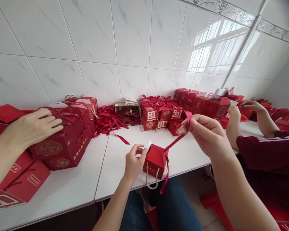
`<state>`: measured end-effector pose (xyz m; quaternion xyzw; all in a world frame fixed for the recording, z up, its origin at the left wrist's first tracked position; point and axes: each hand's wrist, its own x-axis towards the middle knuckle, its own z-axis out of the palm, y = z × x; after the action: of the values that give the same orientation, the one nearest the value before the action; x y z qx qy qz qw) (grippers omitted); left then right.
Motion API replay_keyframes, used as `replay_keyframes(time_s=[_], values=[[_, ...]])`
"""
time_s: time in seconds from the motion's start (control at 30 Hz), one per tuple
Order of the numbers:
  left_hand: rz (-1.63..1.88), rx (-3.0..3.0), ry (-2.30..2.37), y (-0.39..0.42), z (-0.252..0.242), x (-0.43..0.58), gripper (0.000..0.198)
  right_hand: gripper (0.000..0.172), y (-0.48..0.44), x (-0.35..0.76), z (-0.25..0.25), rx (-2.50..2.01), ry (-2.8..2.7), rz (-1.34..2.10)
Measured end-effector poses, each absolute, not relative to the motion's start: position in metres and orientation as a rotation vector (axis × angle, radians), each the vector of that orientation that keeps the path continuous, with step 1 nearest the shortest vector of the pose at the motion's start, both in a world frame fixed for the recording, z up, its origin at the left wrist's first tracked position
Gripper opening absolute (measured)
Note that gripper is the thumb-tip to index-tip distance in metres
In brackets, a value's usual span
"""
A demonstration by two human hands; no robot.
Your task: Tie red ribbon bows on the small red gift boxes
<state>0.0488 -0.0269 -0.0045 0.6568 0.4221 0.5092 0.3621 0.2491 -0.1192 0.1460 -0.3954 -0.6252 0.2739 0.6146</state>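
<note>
A small red gift box [155, 159] with a rope handle stands near the front edge of the white table [115, 160]. My left hand [134, 162] holds its left side, thumb and fingers curled by a white flap at the top. A red ribbon [175, 141] runs from the box up to my right hand [204, 134], which pinches its upper end above and to the right of the box. The ribbon's tail hangs past the table edge.
Another person's hand [31, 128] at left rests on stacked large red boxes [62, 141]. A second person in a dark red sleeve [267, 150] works at right. Small red boxes [159, 117], loose ribbons [110, 120] and a cardboard box [126, 106] lie along the tiled wall.
</note>
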Motion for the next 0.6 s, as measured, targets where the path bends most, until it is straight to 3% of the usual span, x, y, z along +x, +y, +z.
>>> replay_keyframes(time_s=[0.3, 0.6], values=[[1.270, 1.436, 1.044, -0.032, -0.013, 0.052, 0.029, 0.033, -0.064, 0.249, 0.090, -1.214, -1.724, 0.782], [1.281, 1.402, 1.116, -0.045, -0.011, 0.066, 0.022, 0.031, -0.030, 0.240, 0.039, -1.345, -1.918, 0.929]])
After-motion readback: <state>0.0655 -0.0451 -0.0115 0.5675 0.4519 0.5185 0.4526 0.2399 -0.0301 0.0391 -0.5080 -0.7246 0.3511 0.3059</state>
